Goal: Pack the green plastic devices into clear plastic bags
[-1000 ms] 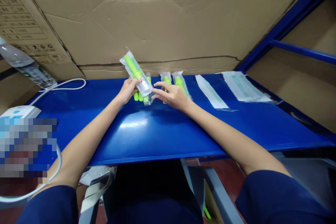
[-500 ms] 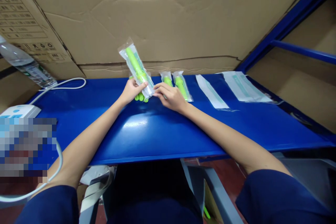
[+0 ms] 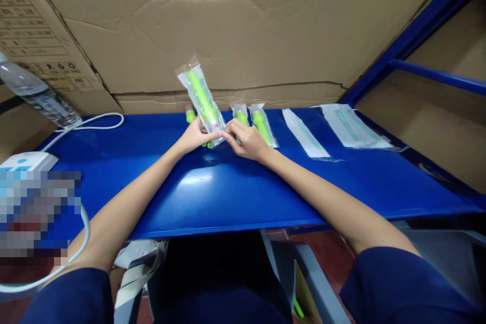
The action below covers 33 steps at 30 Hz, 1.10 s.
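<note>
A clear plastic bag with a bright green stick-shaped item point(image 3: 200, 92) inside is held tilted above the table. My left hand point(image 3: 195, 135) is closed on its lower part, thumb across the front. My right hand point(image 3: 246, 139) pinches the bag's bottom corner, its fingertips meeting my left thumb. Behind and below my left hand lie loose green items point(image 3: 190, 114), mostly hidden. Just beyond my right hand are two more bagged green items point(image 3: 262, 125), one partly covered by the fingers.
On the blue table point(image 3: 235, 192), a flat bag point(image 3: 306, 134) and a pile of flat bags point(image 3: 353, 126) lie to the right. At left are a water bottle point(image 3: 41, 93), a white power strip point(image 3: 32, 161) and a white cable point(image 3: 102, 126). Cardboard point(image 3: 228, 35) stands along the back.
The bagged green item has shifted slightly right. My left hand has slid right along the bag's lower end, and its thumb has come to my right fingertips.
</note>
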Tool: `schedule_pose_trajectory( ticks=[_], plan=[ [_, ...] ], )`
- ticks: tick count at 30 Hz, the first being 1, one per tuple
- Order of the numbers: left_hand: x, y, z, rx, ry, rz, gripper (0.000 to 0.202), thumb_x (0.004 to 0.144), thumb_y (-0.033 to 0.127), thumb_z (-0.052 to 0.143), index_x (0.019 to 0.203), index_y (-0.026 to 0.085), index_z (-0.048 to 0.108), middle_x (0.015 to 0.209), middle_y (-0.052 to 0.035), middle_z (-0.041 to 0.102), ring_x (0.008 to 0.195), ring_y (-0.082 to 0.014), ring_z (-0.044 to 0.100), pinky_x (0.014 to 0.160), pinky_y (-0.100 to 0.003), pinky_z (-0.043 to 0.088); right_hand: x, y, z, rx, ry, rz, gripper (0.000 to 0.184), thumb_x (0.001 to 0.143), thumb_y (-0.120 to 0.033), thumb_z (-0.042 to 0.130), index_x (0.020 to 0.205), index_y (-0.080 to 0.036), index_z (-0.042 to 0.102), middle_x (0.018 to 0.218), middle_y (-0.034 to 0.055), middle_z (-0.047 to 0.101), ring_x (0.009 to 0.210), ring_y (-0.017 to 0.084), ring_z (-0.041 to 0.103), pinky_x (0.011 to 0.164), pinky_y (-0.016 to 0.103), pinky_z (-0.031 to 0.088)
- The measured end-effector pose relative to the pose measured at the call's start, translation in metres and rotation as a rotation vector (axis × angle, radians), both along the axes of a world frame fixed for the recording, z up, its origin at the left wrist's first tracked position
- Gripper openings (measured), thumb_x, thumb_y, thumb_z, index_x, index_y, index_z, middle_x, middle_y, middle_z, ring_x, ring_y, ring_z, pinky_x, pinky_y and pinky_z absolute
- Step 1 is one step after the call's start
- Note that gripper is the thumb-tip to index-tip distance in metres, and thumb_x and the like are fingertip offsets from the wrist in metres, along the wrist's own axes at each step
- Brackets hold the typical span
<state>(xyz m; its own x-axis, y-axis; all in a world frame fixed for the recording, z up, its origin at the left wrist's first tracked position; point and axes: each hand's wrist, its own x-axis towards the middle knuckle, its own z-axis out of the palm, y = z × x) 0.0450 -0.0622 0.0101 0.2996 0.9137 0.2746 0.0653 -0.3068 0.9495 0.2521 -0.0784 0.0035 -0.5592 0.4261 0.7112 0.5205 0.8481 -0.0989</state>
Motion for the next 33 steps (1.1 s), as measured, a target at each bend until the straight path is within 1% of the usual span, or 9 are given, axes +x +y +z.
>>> schedule_pose_trajectory(
  ticks=[5,10,13,16,20,24,28,31,33],
  plan=[
    [-0.0005,0.0006,-0.0027,0.014,0.025,-0.013,0.081,0.055,0.048,0.093,0.118,0.016,0.053,0.116,-0.0149,0.073,0.103,-0.0282,0.073,0.090,-0.038,0.059,0.0000,0.0061,-0.0051,-0.094,0.028,0.059,0.027,0.107,-0.036,0.037,0.089,-0.021,0.049,0.091,0.0088,0.060,0.080,0.019,0.057,0.072,0.032,0.048],
    [-0.0005,-0.0012,-0.0001,0.003,0.010,-0.010,0.078,0.057,0.048,0.092,0.116,0.015,0.053,0.114,-0.0148,0.072,0.100,-0.0275,0.074,0.086,-0.037,0.059,-0.0020,0.0095,-0.0050,-0.109,0.155,0.118,0.029,0.106,-0.035,0.038,0.082,-0.022,0.047,0.082,0.0056,0.056,0.076,0.018,0.055,0.072,0.033,0.047],
    [-0.0003,-0.0021,0.0008,-0.007,0.002,-0.012,0.076,0.058,0.047,0.092,0.116,0.016,0.054,0.113,-0.0142,0.073,0.099,-0.0272,0.074,0.086,-0.037,0.059,-0.0030,0.0093,-0.0035,-0.158,0.211,0.109,0.032,0.105,-0.038,0.040,0.079,-0.021,0.047,0.078,0.0041,0.056,0.071,0.017,0.053,0.067,0.032,0.045],
    [0.0000,-0.0016,-0.0008,-0.018,-0.004,-0.010,0.078,0.058,0.049,0.092,0.118,0.015,0.054,0.113,-0.0147,0.073,0.099,-0.0280,0.074,0.087,-0.039,0.059,-0.0035,0.0076,-0.0021,-0.217,0.237,0.105,0.034,0.104,-0.040,0.043,0.077,-0.021,0.048,0.075,0.0032,0.055,0.066,0.016,0.051,0.062,0.031,0.042],
    [0.0009,-0.0002,-0.0037,0.002,-0.024,-0.021,0.080,0.058,0.052,0.091,0.119,0.015,0.053,0.112,-0.0143,0.073,0.099,-0.0284,0.074,0.089,-0.041,0.059,-0.0036,0.0055,-0.0001,-0.223,0.250,0.107,0.036,0.104,-0.042,0.045,0.074,-0.021,0.048,0.074,0.0030,0.054,0.065,0.015,0.050,0.060,0.030,0.041],
    [0.0015,-0.0009,-0.0042,0.016,-0.018,-0.019,0.079,0.060,0.054,0.090,0.119,0.016,0.053,0.109,-0.0131,0.073,0.096,-0.0269,0.074,0.086,-0.038,0.059,-0.0040,0.0046,0.0009,-0.225,0.251,0.105,0.039,0.105,-0.045,0.043,0.074,-0.022,0.047,0.073,0.0032,0.054,0.067,0.016,0.051,0.060,0.030,0.041],
    [0.0023,-0.0028,-0.0025,0.009,-0.009,-0.004,0.082,0.058,0.055,0.091,0.120,0.016,0.053,0.109,-0.0134,0.074,0.095,-0.0276,0.074,0.083,-0.037,0.059,-0.0040,0.0042,0.0017,-0.224,0.251,0.104,0.040,0.105,-0.047,0.042,0.074,-0.022,0.046,0.072,0.0028,0.053,0.067,0.016,0.051,0.060,0.030,0.041],
    [0.0036,-0.0046,0.0004,0.014,-0.026,-0.008,0.082,0.060,0.056,0.090,0.121,0.015,0.054,0.108,-0.0134,0.074,0.095,-0.0273,0.075,0.082,-0.035,0.059,-0.0029,0.0048,0.0021,-0.223,0.252,0.086,0.039,0.104,-0.045,0.042,0.073,-0.022,0.046,0.072,0.0030,0.053,0.067,0.016,0.052,0.060,0.031,0.042],
    [0.0050,-0.0056,0.0027,0.005,-0.040,-0.033,0.083,0.062,0.057,0.088,0.124,0.015,0.052,0.105,-0.0123,0.075,0.090,-0.0250,0.076,0.079,-0.033,0.060,-0.0015,0.0060,0.0021,-0.227,0.253,0.056,0.037,0.103,-0.042,0.043,0.072,-0.022,0.046,0.071,0.0028,0.053,0.066,0.016,0.051,0.060,0.031,0.041]
  ],
)
